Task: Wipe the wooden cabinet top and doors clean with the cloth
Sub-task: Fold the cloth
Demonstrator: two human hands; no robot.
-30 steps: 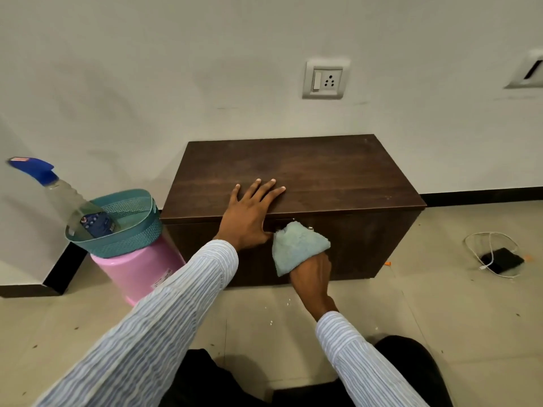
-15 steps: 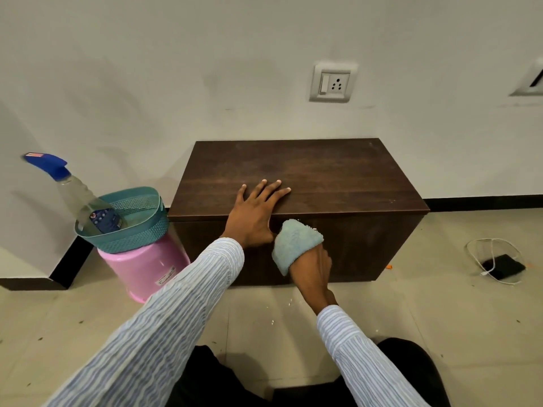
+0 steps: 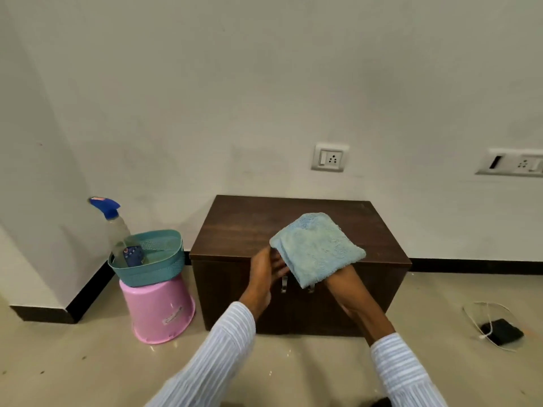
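A low dark wooden cabinet stands against the white wall, with two metal door handles on its front. A light blue cloth is held up in front of the cabinet, draped over my right hand, which grips it from underneath. My left hand touches the cloth's left edge with its fingertips. Both hands hang in the air in front of the cabinet's top edge, off the wood.
Left of the cabinet, an upturned pink bucket carries a teal basket holding a spray bottle. A black device with a white cable lies on the tiled floor at right. Wall sockets sit above.
My left hand has lifted off the cabinet top and come to the cloth. My right hand has raised the cloth off the door front. The camera has tilted up and pulled back.
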